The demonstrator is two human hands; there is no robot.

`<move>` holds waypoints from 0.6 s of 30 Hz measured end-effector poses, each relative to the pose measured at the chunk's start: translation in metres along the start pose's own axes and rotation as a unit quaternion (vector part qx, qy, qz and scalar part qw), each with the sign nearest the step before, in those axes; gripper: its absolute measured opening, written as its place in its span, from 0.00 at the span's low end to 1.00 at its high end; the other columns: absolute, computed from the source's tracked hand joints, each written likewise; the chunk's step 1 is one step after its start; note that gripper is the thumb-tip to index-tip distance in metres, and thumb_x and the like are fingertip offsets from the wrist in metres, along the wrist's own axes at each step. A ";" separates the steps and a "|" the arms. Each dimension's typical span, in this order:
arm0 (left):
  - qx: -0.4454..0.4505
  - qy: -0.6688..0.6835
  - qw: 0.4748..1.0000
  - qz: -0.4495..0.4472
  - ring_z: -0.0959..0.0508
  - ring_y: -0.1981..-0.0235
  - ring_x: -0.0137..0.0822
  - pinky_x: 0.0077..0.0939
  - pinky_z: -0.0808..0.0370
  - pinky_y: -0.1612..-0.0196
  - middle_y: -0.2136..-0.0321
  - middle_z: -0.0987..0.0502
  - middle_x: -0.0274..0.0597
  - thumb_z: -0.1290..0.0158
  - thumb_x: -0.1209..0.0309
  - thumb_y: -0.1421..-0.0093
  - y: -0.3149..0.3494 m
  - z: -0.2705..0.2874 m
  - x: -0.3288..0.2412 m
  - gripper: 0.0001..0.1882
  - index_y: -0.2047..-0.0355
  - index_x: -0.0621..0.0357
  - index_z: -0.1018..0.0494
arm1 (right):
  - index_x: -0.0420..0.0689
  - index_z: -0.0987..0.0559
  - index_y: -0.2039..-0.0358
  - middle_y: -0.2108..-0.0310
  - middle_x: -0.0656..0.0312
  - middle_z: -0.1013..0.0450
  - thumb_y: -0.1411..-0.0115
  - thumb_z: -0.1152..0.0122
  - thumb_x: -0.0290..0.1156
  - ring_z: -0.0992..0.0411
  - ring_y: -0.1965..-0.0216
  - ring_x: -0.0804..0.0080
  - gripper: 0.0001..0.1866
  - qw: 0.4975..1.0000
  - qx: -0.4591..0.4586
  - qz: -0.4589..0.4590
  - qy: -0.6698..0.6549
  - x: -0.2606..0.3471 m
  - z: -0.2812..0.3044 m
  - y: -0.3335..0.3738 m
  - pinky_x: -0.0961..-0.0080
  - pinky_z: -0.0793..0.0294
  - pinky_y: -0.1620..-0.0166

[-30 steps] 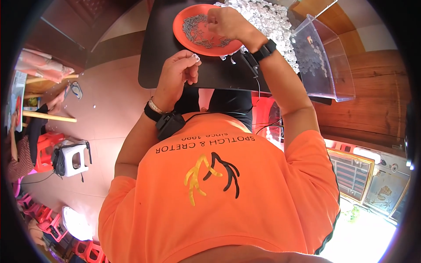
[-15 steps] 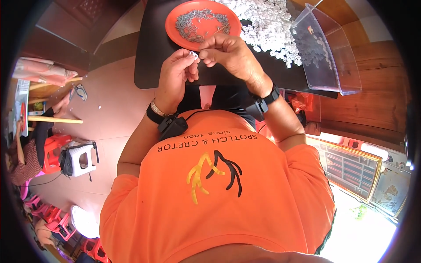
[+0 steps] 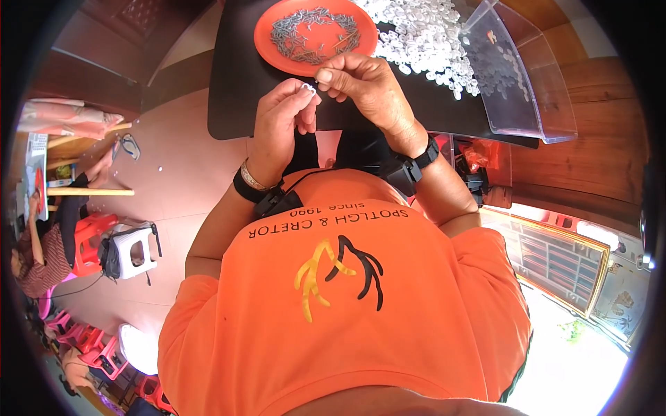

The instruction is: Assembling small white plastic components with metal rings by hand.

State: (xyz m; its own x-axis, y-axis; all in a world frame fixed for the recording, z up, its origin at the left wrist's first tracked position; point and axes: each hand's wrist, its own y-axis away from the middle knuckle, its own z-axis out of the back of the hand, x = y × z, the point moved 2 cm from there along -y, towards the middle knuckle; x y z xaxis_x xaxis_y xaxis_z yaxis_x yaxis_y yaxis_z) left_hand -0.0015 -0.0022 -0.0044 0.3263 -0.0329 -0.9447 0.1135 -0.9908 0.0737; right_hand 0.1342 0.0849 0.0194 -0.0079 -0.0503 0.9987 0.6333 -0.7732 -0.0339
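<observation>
White clip pinched in left hand; right hand pinched closed just beside it, contents unclear. Red plate of grey nails sits on black counter.

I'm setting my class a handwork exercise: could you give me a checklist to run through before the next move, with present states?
1. Left hand pinching a white piece: ok.
2. Right hand close to that piece: ok.
3. Grey pins on the plate: ok.
4. A pin in the right hand's pinch: cannot tell; too small.
5. All white pieces inside the bin: not ok; a heap lies on the table.
</observation>
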 end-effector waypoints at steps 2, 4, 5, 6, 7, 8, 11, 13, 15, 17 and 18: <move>-0.009 -0.006 1.000 -0.005 0.34 0.82 0.24 0.16 0.41 0.78 0.82 0.35 0.31 0.58 0.66 0.36 0.000 0.000 0.000 0.13 0.71 0.62 0.31 | 0.42 0.20 0.70 0.77 0.70 0.27 0.41 0.38 0.38 0.32 0.75 0.85 0.11 1.000 -0.004 -0.001 -0.006 0.000 -0.001 0.001 0.87 0.31 0.70; -0.011 -0.024 0.999 -0.019 0.35 0.82 0.23 0.15 0.41 0.78 0.82 0.35 0.31 0.59 0.67 0.35 0.000 0.001 -0.001 0.13 0.71 0.63 0.31 | 0.42 0.21 0.70 0.77 0.70 0.27 0.41 0.38 0.37 0.32 0.75 0.85 0.10 1.000 -0.004 -0.003 -0.025 -0.001 -0.003 0.002 0.87 0.31 0.70; -0.011 -0.024 0.999 -0.018 0.35 0.82 0.23 0.15 0.41 0.78 0.82 0.35 0.31 0.59 0.67 0.35 0.000 0.002 0.000 0.13 0.71 0.63 0.31 | 0.42 0.21 0.70 0.77 0.70 0.27 0.41 0.38 0.37 0.32 0.75 0.85 0.10 1.000 -0.004 -0.004 -0.025 -0.002 -0.004 0.002 0.87 0.31 0.70; -0.009 -0.024 0.999 -0.024 0.35 0.82 0.23 0.15 0.41 0.78 0.82 0.35 0.31 0.58 0.67 0.35 0.000 0.002 0.001 0.13 0.71 0.63 0.31 | 0.42 0.21 0.70 0.77 0.69 0.27 0.41 0.38 0.37 0.32 0.75 0.85 0.10 1.000 0.000 -0.004 -0.028 -0.003 -0.005 0.002 0.86 0.30 0.70; -0.007 -0.023 0.999 -0.031 0.36 0.82 0.22 0.15 0.41 0.79 0.82 0.35 0.31 0.58 0.68 0.35 0.000 0.003 0.002 0.12 0.71 0.63 0.31 | 0.42 0.21 0.71 0.77 0.69 0.26 0.41 0.38 0.36 0.32 0.75 0.85 0.10 1.000 0.003 -0.005 -0.031 -0.003 -0.007 0.003 0.86 0.30 0.70; -0.008 -0.024 0.999 -0.030 0.36 0.82 0.22 0.15 0.41 0.79 0.82 0.35 0.31 0.58 0.68 0.35 0.000 0.003 0.001 0.12 0.71 0.63 0.31 | 0.42 0.21 0.71 0.77 0.69 0.26 0.41 0.38 0.36 0.32 0.75 0.85 0.10 0.999 0.003 -0.005 -0.031 -0.003 -0.008 0.003 0.86 0.30 0.70; -0.013 -0.027 0.999 -0.029 0.36 0.82 0.22 0.15 0.41 0.79 0.82 0.35 0.31 0.58 0.68 0.35 0.001 0.002 0.000 0.12 0.71 0.63 0.31 | 0.41 0.21 0.71 0.77 0.68 0.26 0.40 0.39 0.35 0.32 0.75 0.85 0.10 0.999 -0.003 0.006 -0.041 -0.003 -0.010 0.003 0.86 0.30 0.70; -0.013 -0.029 0.999 -0.028 0.36 0.82 0.22 0.15 0.41 0.79 0.82 0.35 0.31 0.58 0.68 0.36 0.001 0.002 0.000 0.12 0.71 0.63 0.31 | 0.41 0.21 0.71 0.78 0.68 0.27 0.40 0.39 0.35 0.32 0.75 0.85 0.10 0.998 -0.013 0.005 -0.060 -0.004 -0.009 0.003 0.86 0.30 0.69; -0.013 -0.029 0.999 -0.027 0.36 0.82 0.22 0.15 0.42 0.79 0.82 0.35 0.31 0.58 0.68 0.36 0.002 0.001 0.000 0.12 0.71 0.63 0.31 | 0.40 0.22 0.71 0.78 0.68 0.27 0.40 0.39 0.35 0.32 0.75 0.85 0.10 0.999 -0.009 0.008 -0.047 -0.004 -0.011 0.004 0.86 0.30 0.69; -0.013 -0.030 0.999 -0.027 0.36 0.82 0.22 0.15 0.42 0.79 0.82 0.35 0.31 0.58 0.68 0.36 0.002 0.001 0.000 0.12 0.72 0.63 0.31 | 0.40 0.22 0.71 0.78 0.68 0.27 0.40 0.39 0.35 0.32 0.75 0.85 0.10 0.999 -0.006 0.011 -0.034 -0.004 -0.011 0.005 0.86 0.30 0.69; -0.018 -0.026 0.999 -0.025 0.36 0.83 0.21 0.15 0.42 0.79 0.84 0.35 0.30 0.56 0.67 0.37 0.002 0.000 0.001 0.12 0.72 0.62 0.31 | 0.40 0.22 0.71 0.78 0.68 0.28 0.40 0.39 0.35 0.32 0.75 0.85 0.10 1.000 -0.005 0.009 -0.026 -0.005 -0.011 0.005 0.85 0.30 0.69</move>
State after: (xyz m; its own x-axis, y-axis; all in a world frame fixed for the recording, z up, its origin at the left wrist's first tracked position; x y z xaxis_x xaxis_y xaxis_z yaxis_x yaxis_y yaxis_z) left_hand -0.0015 -0.0042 -0.0050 0.2705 0.0088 -0.9627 0.1623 -0.9861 0.0366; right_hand 0.1287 0.0743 0.0143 0.0426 -0.0316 0.9986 0.6248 -0.7791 -0.0513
